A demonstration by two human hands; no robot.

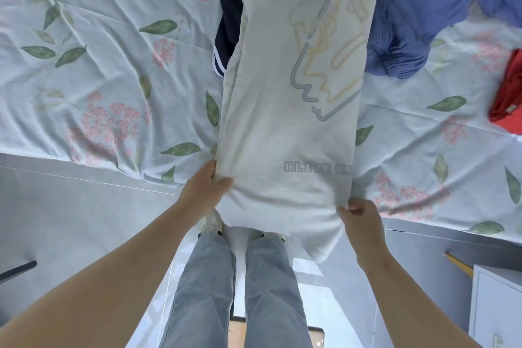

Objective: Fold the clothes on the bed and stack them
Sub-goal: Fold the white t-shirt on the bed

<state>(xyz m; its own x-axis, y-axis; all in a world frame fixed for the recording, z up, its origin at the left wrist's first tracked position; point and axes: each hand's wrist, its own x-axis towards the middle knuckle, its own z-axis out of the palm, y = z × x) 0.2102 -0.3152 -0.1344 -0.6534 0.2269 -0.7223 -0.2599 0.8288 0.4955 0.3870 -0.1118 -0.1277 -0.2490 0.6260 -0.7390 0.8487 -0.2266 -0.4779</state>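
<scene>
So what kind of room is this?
Probably a bedroom. There is a flower-printed bed, blue clothes lie heaped on it, and the left hand and right hand hold a white shirt over its edge.

One head cam, wide-angle, aimed steeply down at bed (84, 65) edge & own legs (203, 291), close in.

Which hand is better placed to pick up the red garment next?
Probably the right hand: the red garment lies on its side, though it and the left hand pinch the white T-shirt.
</scene>
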